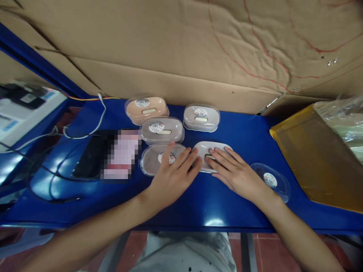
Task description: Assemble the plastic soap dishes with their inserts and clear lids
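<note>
Both my hands lie flat on a white oval soap box base [208,148] in the middle of the blue table [244,138]. My left hand [172,175] also overlaps a lidded grey-brown box [151,158] to its left, fingers spread. My right hand [235,172] has its fingertips on the white base. A loose clear lid [272,181] with a round sticker lies just right of my right wrist. Behind stand three closed boxes: a peach one [146,108], a grey one [162,129], and a pale one [201,117].
A black device with a blurred screen [93,155] and cables [85,132] occupy the table's left. A yellow tray [314,158] with plastic bags [343,117] sits at the right. Cardboard sheets [181,49] form the back wall. A white machine [22,105] is far left.
</note>
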### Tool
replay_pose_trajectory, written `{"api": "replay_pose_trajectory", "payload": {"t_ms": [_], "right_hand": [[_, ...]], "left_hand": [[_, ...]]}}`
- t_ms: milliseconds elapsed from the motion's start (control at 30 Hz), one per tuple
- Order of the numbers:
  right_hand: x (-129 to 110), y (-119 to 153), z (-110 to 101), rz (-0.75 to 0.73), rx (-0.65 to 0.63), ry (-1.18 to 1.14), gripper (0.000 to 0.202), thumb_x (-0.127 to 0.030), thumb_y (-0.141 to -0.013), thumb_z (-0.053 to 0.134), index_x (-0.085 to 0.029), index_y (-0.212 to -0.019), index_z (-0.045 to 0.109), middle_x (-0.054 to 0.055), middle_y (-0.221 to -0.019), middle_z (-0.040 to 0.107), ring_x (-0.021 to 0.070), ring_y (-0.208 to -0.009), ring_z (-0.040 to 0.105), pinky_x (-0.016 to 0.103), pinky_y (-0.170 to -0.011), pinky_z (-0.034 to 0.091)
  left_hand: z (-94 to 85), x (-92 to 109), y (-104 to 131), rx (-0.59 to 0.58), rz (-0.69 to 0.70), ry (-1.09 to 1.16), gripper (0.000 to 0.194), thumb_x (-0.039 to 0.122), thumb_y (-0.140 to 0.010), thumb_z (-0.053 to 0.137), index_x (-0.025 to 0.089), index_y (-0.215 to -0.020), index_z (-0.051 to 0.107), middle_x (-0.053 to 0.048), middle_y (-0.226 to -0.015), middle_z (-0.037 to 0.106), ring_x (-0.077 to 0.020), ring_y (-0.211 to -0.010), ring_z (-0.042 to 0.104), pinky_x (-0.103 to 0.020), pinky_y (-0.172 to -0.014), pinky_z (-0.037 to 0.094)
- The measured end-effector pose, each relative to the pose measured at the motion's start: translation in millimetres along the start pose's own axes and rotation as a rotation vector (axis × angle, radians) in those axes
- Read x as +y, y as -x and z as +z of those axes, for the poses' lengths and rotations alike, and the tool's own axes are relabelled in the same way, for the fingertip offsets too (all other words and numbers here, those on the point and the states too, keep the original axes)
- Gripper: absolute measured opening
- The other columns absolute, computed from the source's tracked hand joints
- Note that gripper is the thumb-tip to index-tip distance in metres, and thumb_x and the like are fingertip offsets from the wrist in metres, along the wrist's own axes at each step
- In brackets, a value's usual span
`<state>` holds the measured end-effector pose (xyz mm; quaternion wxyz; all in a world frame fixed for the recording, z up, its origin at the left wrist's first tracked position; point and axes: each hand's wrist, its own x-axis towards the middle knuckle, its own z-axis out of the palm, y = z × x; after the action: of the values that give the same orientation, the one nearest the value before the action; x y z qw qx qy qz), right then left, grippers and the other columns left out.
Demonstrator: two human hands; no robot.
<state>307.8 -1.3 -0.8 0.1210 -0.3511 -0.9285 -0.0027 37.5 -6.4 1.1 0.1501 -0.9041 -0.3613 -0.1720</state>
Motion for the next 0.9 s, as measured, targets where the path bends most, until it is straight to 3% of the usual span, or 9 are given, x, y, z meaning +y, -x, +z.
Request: {"api": "replay_pose_trajectory", "payload": {"t_ms": [100,267,667,800,900], "right_hand": [[0,0,1,0.004,-0.01,-0.008,0.049,-0.023,-0.111,0.06,-0.019,-0.16,0.055,0.013,-0.167,0.056,0.0275,-0.158,0.051,0.056,-0.134,0.041],[-2,-1,1,-0.009,-0.024,-0.04,0.054,-0.014,-0.11,0.055,-0.019,-0.164,0.051,0.013,-0.163,0.06,0.0271,-0.156,0.053,0.06,-0.136,0.035],[-2,3,5,-0.066,-0.005,-0.073,0.058,-0.005,-0.108,0.051,-0.016,-0.164,0.05,0.013,-0.16,0.063,0.0251,-0.156,0.053,0.058,-0.137,0.036],[-4,-3,5,-0.049,0.013,-0.16,0.059,-0.013,-0.109,0.057,-0.021,-0.167,0.048,0.012,-0.158,0.066,0.0261,-0.152,0.059,0.056,-0.132,0.046],[0,0,-8,-0.017,-0.007,-0.253,0.063,-0.024,-0.108,0.064,-0.027,-0.168,0.048,0.01,-0.163,0.062,0.0286,-0.154,0.056,0.058,-0.129,0.048]], "left_hand": [[0.0,-1,-1,-0.011,0.001,-0.011,0.026,0.013,-0.105,0.064,0.017,-0.128,0.076,-0.015,-0.144,0.074,-0.0308,-0.128,0.073,-0.068,-0.13,0.036],[2.0,0,-1,-0.002,-0.011,0.011,0.026,0.014,-0.103,0.066,0.018,-0.127,0.076,-0.015,-0.143,0.075,-0.0312,-0.128,0.073,-0.069,-0.131,0.033],[2.3,0,-1,-0.009,-0.015,-0.001,0.023,0.015,-0.103,0.066,0.017,-0.124,0.076,-0.015,-0.14,0.076,-0.0305,-0.127,0.072,-0.068,-0.131,0.036],[1.8,0,-1,-0.018,-0.011,-0.005,0.022,0.015,-0.103,0.067,0.018,-0.123,0.077,-0.014,-0.138,0.076,-0.0307,-0.13,0.071,-0.069,-0.132,0.034],[1.2,0,0,-0.029,-0.014,0.01,0.023,0.016,-0.101,0.069,0.019,-0.123,0.077,-0.014,-0.139,0.075,-0.0321,-0.131,0.07,-0.071,-0.131,0.034]]}}
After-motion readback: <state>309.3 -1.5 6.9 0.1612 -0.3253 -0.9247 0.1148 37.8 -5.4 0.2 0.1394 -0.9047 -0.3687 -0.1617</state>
